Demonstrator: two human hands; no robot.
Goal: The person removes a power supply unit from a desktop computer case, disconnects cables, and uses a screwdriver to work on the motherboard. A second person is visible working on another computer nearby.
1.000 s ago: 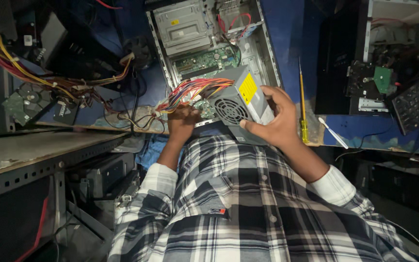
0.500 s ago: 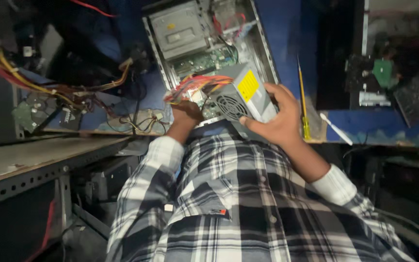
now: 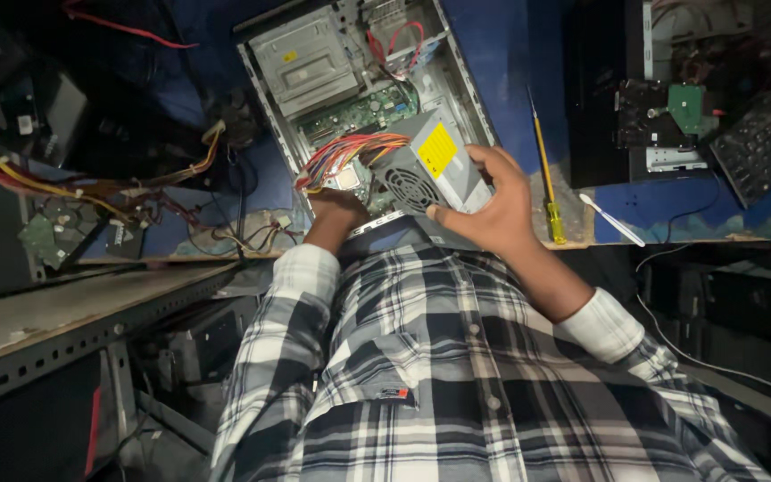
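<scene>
**Inspector:** Power supply unit (image 3: 430, 165), grey metal box with a yellow label and a round fan grille, is sitting in the right hand (image 3: 493, 205) just above the near edge of the blue bench (image 3: 501, 54), over the near end of the open computer case (image 3: 350, 80). The right hand is clamping it, fingers wrapping the far side, thumb pressing the near face by the grille.

**Clerk:** And the left hand (image 3: 336, 210)?

**Inspector:** It is reaching under the bundle of coloured wires (image 3: 345, 152) that is fanning out of the unit. Curled, but whether it is gripping anything I cannot tell.

**Clerk:** How is the unit likely handling?

**Inspector:** I am judging it rigid and fairly heavy for its bulk, with smooth sheet-metal faces and hard corners. The flat sides are offering the sound hold; the grille and the soft, trailing wires are not.

**Clerk:** Anything beyond?

**Inspector:** A yellow-handled screwdriver (image 3: 546, 178) is lying right of the case, its handle at the bench's near edge. A second dismantled case (image 3: 671, 98) is standing toward the right end, with loose boards and cabling at the left.

**Clerk:** Change from half a second ago?

**Inspector:** The unit is staying in the same grip and keeping its tilt; the left hand is remaining beneath the wires.
</scene>
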